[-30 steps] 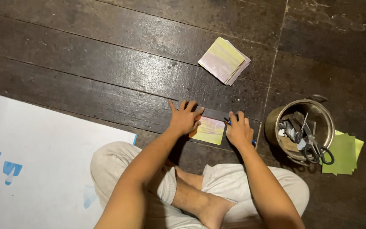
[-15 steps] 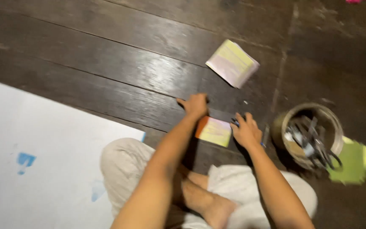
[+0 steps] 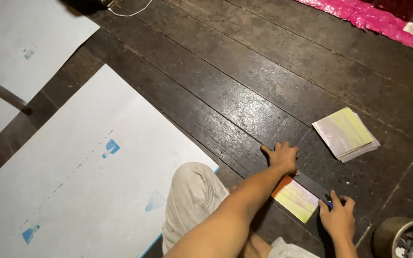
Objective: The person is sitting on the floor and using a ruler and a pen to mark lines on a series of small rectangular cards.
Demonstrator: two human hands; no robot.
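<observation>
Head view, looking down at a dark plank floor (image 3: pixel 244 71). A folded paper (image 3: pixel 295 198), yellow fading to orange at one end, lies flat on the boards in front of the person's bent knee (image 3: pixel 192 191). It is a narrow rectangle, and its long axis runs diagonally, from the orange end at upper left down to the yellow end at lower right, roughly along the grain of the planks.

The left hand (image 3: pixel 281 157) rests palm down on the floor with its fingers spread flat, just beyond the orange end of the paper; it grips nothing, and whether its heel touches the paper's corner I cannot tell. The right hand (image 3: pixel 336 217) sits at the paper's lower right end, fingers curled around a small blue thing (image 3: pixel 330 204), only a bit of which shows.

A stack of square sheets (image 3: pixel 345 134), yellowish and pale, lies on the floor up and to the right, well apart from both hands. A round metal pot (image 3: pixel 402 234) stands near the right hand at the lower right edge. Large white sheets (image 3: pixel 72 157) with small blue marks cover the floor to the left, beside the knee. A pink plastic sheet (image 3: pixel 369 19) runs along the upper right. Nothing lies between the hands and the paper.
</observation>
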